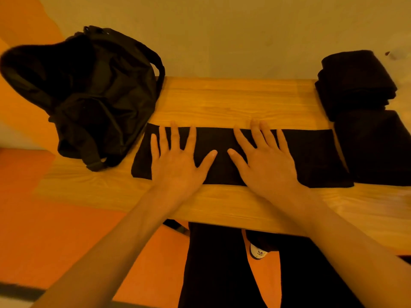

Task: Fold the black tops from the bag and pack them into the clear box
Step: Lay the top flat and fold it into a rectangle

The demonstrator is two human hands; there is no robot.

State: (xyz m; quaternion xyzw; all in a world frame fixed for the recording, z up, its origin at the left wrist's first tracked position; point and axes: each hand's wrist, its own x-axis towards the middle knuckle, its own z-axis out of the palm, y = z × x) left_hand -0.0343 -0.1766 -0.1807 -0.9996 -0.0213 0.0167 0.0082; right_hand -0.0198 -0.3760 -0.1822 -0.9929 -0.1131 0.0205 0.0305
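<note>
Bag (95, 96) slumps just left of the left hand (178, 161), which lies flat, fingers spread, on a black top (318, 156) folded into a long strip. The right hand (266, 163) presses flat beside it, with folded tops (355, 85) stacked to its right on the wooden table (233, 98).

I see a black top (311, 156), a black bag (106, 101), an amber wood-grained table (233, 101) and an orange floor (66, 230).

Plain indoor room: wooden table (233, 96) against pale wall (222, 30), orange floor (55, 230).
</note>
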